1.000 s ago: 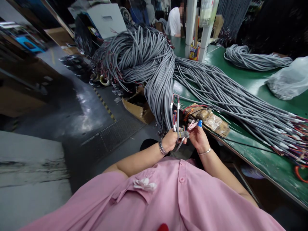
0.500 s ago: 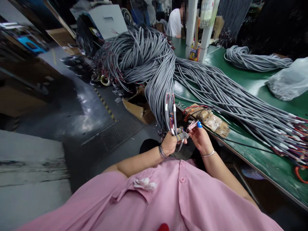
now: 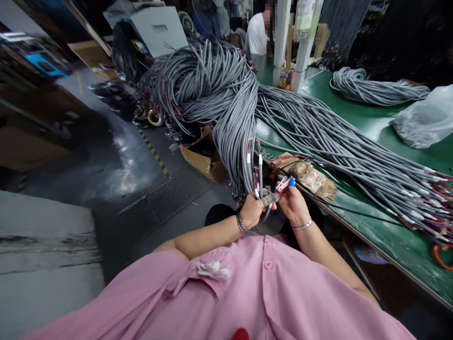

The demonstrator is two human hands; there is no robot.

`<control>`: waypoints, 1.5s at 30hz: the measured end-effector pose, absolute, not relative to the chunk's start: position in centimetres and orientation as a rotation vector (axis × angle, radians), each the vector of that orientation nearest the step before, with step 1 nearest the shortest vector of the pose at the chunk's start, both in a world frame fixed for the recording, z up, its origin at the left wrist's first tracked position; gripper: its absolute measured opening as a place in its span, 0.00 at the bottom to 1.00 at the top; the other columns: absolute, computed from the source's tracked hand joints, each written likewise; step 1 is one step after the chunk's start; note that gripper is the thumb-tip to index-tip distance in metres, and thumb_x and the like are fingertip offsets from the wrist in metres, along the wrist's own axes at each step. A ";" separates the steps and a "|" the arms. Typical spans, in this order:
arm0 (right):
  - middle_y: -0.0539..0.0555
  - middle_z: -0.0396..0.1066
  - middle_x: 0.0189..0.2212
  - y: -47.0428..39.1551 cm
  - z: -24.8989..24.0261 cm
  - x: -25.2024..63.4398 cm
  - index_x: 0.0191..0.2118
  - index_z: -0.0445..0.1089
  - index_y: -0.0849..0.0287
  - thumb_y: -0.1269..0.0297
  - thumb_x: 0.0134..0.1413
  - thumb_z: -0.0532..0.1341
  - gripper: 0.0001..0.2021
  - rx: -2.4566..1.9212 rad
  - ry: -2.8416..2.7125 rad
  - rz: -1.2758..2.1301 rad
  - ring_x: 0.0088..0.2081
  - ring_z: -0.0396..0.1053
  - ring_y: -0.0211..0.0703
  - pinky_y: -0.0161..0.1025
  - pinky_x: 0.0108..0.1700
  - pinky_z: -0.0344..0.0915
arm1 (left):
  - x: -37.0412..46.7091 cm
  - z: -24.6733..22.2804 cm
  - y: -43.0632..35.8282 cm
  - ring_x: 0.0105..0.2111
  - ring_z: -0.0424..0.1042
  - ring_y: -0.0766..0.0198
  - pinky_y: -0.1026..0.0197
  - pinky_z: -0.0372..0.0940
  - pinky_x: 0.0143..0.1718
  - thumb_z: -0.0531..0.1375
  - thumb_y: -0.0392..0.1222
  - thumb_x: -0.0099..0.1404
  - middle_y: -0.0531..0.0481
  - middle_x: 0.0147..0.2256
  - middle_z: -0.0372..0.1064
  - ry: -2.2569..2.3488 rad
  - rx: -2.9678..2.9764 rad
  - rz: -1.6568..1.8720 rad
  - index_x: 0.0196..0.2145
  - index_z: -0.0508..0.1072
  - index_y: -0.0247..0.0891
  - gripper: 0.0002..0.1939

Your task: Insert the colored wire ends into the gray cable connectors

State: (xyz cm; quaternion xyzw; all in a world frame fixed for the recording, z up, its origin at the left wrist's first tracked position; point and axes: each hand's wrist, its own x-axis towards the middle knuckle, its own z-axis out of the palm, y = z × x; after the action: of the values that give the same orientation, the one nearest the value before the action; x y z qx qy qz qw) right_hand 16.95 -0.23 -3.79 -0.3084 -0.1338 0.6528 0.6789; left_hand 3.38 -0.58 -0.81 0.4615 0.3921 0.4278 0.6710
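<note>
My left hand (image 3: 252,210) is closed around several grey cables (image 3: 261,171), whose stripped ends show coloured wires and white wraps. Grey finger coverings with a yellow band are on this hand's fingertips. Close beside it, my right hand (image 3: 294,206) has its fingers pinched together, with a blue cover on one fingertip. A small pink clip-like piece (image 3: 282,184) shows at those fingers, and thin wire ends (image 3: 269,190) lie between the two hands. The fingers partly hide what each grip contains.
A large heap of grey cables (image 3: 208,80) hangs over the end of the green bench (image 3: 318,101), with more cables (image 3: 339,141) laid along it. A taped wooden block (image 3: 318,183) sits at the bench edge. A cardboard box (image 3: 201,160) stands below. A person (image 3: 257,34) is at the back.
My left hand and the cable ends in it have shifted slightly right. My right hand has moved a little left, bringing the hands closer.
</note>
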 end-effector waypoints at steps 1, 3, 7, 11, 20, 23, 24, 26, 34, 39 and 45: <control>0.49 0.75 0.29 -0.3 -3.7 17.0 0.31 0.71 0.56 0.50 0.51 0.65 0.13 -0.695 -0.303 1.475 0.29 0.69 0.37 0.34 0.31 0.67 | 3.3 -0.7 -0.6 0.16 0.60 0.72 0.65 0.49 0.18 0.66 0.50 0.53 0.50 0.17 0.68 0.886 1.040 0.958 0.19 0.70 0.34 0.17; 0.49 0.75 0.30 -0.6 -3.6 17.1 0.31 0.71 0.55 0.47 0.51 0.64 0.15 -0.696 -0.308 1.502 0.29 0.69 0.37 0.35 0.31 0.67 | 3.1 -0.6 -0.7 0.16 0.61 0.72 0.66 0.49 0.19 0.67 0.51 0.52 0.50 0.18 0.69 0.895 1.027 0.951 0.20 0.70 0.34 0.17; 0.50 0.74 0.30 -1.0 -3.5 17.6 0.32 0.71 0.56 0.40 0.48 0.61 0.22 -0.685 -0.345 1.592 0.29 0.70 0.37 0.35 0.31 0.68 | 2.5 -0.3 -1.1 0.16 0.61 0.72 0.65 0.50 0.19 0.67 0.51 0.51 0.50 0.17 0.69 0.907 1.015 0.958 0.20 0.70 0.34 0.18; 0.50 0.74 0.30 -1.0 -3.4 18.1 0.33 0.72 0.56 0.40 0.48 0.61 0.22 -0.702 -0.374 1.622 0.29 0.70 0.37 0.34 0.30 0.68 | 2.1 -0.2 -1.2 0.16 0.62 0.72 0.65 0.50 0.19 0.67 0.51 0.52 0.51 0.18 0.69 0.899 1.005 1.000 0.21 0.69 0.34 0.17; 0.50 0.72 0.28 -1.0 -2.8 17.6 0.34 0.72 0.58 0.48 0.49 0.65 0.17 -0.789 -0.420 1.489 0.27 0.67 0.35 0.32 0.28 0.68 | 3.1 0.4 -0.7 0.15 0.62 0.72 0.66 0.48 0.18 0.66 0.48 0.53 0.52 0.18 0.68 0.921 0.950 1.048 0.22 0.67 0.34 0.16; 0.47 0.68 0.23 -1.0 -3.0 17.3 0.30 0.70 0.58 0.52 0.49 0.67 0.14 -0.826 -0.460 1.383 0.23 0.63 0.32 0.31 0.26 0.65 | 3.2 0.4 -0.6 0.16 0.62 0.72 0.66 0.48 0.18 0.67 0.48 0.52 0.52 0.17 0.68 0.921 0.931 1.046 0.22 0.67 0.35 0.15; 0.46 0.66 0.21 -1.0 -3.2 17.2 0.28 0.69 0.58 0.53 0.49 0.67 0.13 -0.853 -0.471 1.319 0.22 0.61 0.31 0.30 0.25 0.64 | 3.2 0.4 -0.5 0.16 0.62 0.72 0.66 0.48 0.18 0.66 0.48 0.52 0.52 0.17 0.68 0.919 0.933 1.046 0.21 0.67 0.35 0.16; 0.45 0.65 0.19 -1.0 -3.6 17.0 0.27 0.69 0.58 0.52 0.50 0.66 0.14 -0.919 -0.495 1.178 0.21 0.59 0.31 0.30 0.25 0.63 | 3.2 0.4 -0.5 0.15 0.61 0.73 0.66 0.48 0.18 0.66 0.48 0.53 0.52 0.17 0.68 0.917 0.947 1.044 0.21 0.67 0.35 0.16; 0.48 0.70 0.25 -0.3 -3.8 16.9 0.30 0.70 0.57 0.42 0.49 0.62 0.20 -0.797 -0.450 1.402 0.24 0.64 0.33 0.33 0.27 0.66 | 3.4 0.7 -0.6 0.15 0.62 0.72 0.66 0.49 0.17 0.67 0.49 0.50 0.52 0.17 0.68 0.941 0.928 1.021 0.21 0.65 0.35 0.18; 0.48 0.71 0.25 0.1 -3.6 17.1 0.31 0.71 0.57 0.48 0.49 0.65 0.16 -0.748 -0.335 1.418 0.25 0.65 0.33 0.32 0.29 0.67 | 3.5 0.4 -0.5 0.16 0.63 0.71 0.66 0.50 0.17 0.67 0.50 0.51 0.52 0.17 0.68 0.957 0.936 1.007 0.20 0.65 0.35 0.18; 0.48 0.72 0.26 -0.2 -3.7 16.9 0.30 0.70 0.55 0.44 0.48 0.64 0.18 -0.745 -0.319 1.455 0.26 0.68 0.35 0.34 0.29 0.68 | 3.5 0.2 -0.7 0.15 0.62 0.71 0.66 0.52 0.18 0.68 0.50 0.49 0.53 0.17 0.67 0.967 0.918 1.011 0.21 0.65 0.36 0.18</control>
State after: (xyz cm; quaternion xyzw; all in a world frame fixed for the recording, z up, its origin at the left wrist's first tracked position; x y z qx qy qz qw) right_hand 16.87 -0.20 -3.72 -0.3309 -0.1418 0.6463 0.6729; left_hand 3.48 -0.70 0.25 0.4072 0.4291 0.4486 0.6699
